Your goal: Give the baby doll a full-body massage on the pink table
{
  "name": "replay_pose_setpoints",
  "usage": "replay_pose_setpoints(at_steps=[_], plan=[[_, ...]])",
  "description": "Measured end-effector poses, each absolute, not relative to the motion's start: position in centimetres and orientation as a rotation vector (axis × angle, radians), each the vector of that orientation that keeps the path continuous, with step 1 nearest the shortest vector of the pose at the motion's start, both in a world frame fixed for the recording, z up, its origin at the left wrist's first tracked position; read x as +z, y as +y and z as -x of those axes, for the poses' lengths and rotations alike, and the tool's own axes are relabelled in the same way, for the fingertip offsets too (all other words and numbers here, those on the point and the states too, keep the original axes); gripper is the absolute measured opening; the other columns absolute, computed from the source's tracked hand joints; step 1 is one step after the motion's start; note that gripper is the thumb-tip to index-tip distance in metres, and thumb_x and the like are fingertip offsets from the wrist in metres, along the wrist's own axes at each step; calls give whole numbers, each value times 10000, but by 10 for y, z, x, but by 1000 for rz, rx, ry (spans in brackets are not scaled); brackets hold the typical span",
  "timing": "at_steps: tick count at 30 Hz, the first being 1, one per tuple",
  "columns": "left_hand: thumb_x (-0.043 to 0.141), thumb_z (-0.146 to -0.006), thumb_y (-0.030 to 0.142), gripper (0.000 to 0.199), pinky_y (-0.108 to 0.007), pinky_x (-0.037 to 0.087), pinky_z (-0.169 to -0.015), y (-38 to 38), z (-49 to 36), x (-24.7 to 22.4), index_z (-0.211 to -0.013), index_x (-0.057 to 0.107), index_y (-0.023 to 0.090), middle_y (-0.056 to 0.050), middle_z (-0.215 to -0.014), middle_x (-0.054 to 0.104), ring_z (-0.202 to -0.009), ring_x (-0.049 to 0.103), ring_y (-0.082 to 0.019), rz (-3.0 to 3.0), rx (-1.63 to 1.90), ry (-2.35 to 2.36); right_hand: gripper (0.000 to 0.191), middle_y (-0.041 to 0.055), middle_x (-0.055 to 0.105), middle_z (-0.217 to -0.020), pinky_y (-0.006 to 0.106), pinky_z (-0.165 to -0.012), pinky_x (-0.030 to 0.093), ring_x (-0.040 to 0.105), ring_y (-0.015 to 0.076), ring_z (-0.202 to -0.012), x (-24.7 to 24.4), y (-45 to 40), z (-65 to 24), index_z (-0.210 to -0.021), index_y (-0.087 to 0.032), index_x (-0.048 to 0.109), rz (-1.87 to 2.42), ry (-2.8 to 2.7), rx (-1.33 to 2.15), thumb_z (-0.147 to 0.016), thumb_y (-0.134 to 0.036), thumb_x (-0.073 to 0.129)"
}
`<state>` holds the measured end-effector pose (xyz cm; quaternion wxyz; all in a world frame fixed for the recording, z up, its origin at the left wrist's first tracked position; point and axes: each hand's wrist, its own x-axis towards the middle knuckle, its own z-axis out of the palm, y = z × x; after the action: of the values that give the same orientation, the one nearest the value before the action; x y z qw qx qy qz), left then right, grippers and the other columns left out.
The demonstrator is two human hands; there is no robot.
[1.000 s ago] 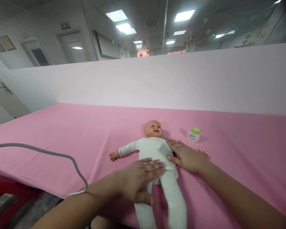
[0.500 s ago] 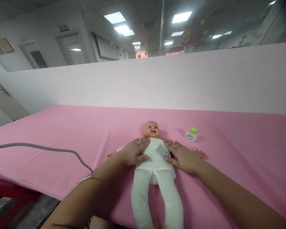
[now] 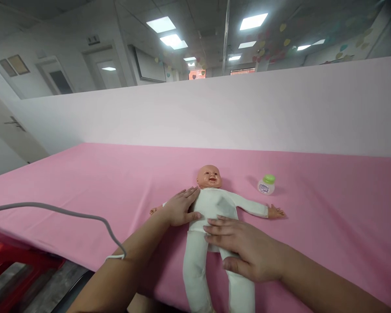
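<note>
A baby doll (image 3: pixel 215 202) with a white cloth body lies on its back on the pink-covered table (image 3: pixel 117 174), head away from me, arms spread sideways. My left hand (image 3: pixel 181 207) rests open along the doll's side at its shoulder and chest, covering most of that arm. Over the doll's lower belly and hip lies my right hand (image 3: pixel 247 245), its fingers stretched out and apart. Neither hand grips anything. Beyond the doll's outstretched arm on the right stands a small clear jar (image 3: pixel 266 186) with a green lid.
A grey cable (image 3: pixel 65 210) runs from the left edge to my left forearm. Behind the table rises a white partition (image 3: pixel 195 115) with glass above it. A red stool (image 3: pixel 16 261) stands at the lower left, below the table edge.
My right hand has moved from the doll's chest and shoulder down to its lower belly and hip, uncovering the arm on that side. My left hand stays on the doll's side.
</note>
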<state>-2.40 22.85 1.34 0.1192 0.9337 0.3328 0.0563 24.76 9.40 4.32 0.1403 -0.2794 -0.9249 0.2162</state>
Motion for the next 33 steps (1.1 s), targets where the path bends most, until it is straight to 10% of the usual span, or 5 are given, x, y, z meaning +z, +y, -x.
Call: replay_pose_setpoints(at_steps=[12, 33], plan=[[479, -843, 899, 1216, -497, 123, -1316, 228, 20, 12, -1679, 130, 87, -200, -1730, 126, -1617, 151, -333, -2708, 111, 967, 886, 119, 214, -1729, 535, -1303, 189, 221, 339, -1597, 8, 151, -265, -1669, -169, 268, 1319, -2552, 411, -1001, -727, 434], [642, -838, 787, 1111, -535, 145, -1310, 157, -2, 38, -1660, 275, 136, -189, -1701, 275, -1578, 267, -383, -2688, 113, 420, 843, 165, 430, -1645, 531, -1246, 289, 434, 366, -1490, -5, 161, -294, -1613, -138, 408, 1691, -2312, 354, -993, -708, 408]])
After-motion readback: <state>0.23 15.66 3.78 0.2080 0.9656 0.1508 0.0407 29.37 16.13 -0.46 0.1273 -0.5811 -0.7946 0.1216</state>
